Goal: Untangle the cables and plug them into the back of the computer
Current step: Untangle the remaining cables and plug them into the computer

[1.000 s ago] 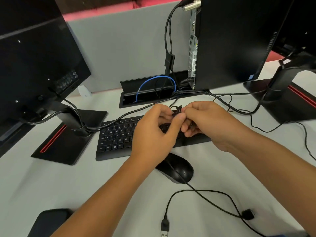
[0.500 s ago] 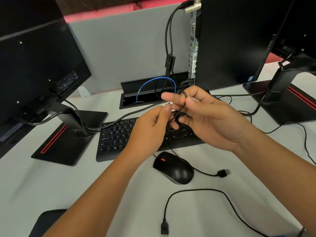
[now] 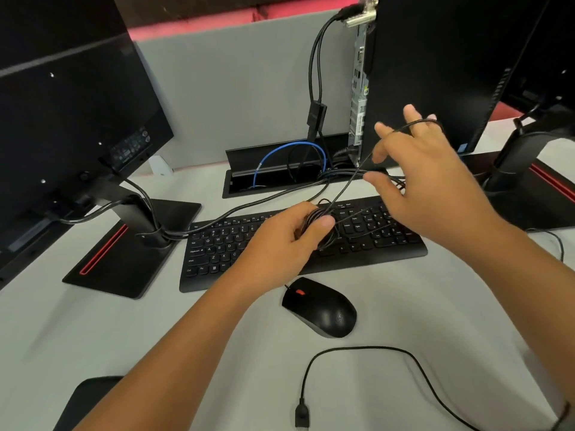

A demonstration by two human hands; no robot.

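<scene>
My left hand (image 3: 292,234) grips a bundle of thin black cable (image 3: 323,217) over the black keyboard (image 3: 217,253). One strand (image 3: 351,178) runs up from the bundle and loops over the spread fingers of my right hand (image 3: 413,169), which is raised in front of the black computer tower (image 3: 435,73). The tower's rear port panel (image 3: 359,88) faces left, with thick cables plugged in at its top. A black mouse (image 3: 320,307) lies near the keyboard. A second cable with a USB plug (image 3: 301,415) lies loose on the desk in front.
A monitor on a stand (image 3: 130,244) is at the left, another monitor stand (image 3: 535,188) at the right. A desk cable tray (image 3: 280,175) with a blue cable sits behind the keyboard. A grey partition (image 3: 233,88) closes the back. A dark object (image 3: 84,402) is at the front edge.
My right hand has lifted up and to the right, drawing a strand out of the bundle. My left hand has stayed over the keyboard, gripping the bundle. The USB plug right of the mouse is gone.
</scene>
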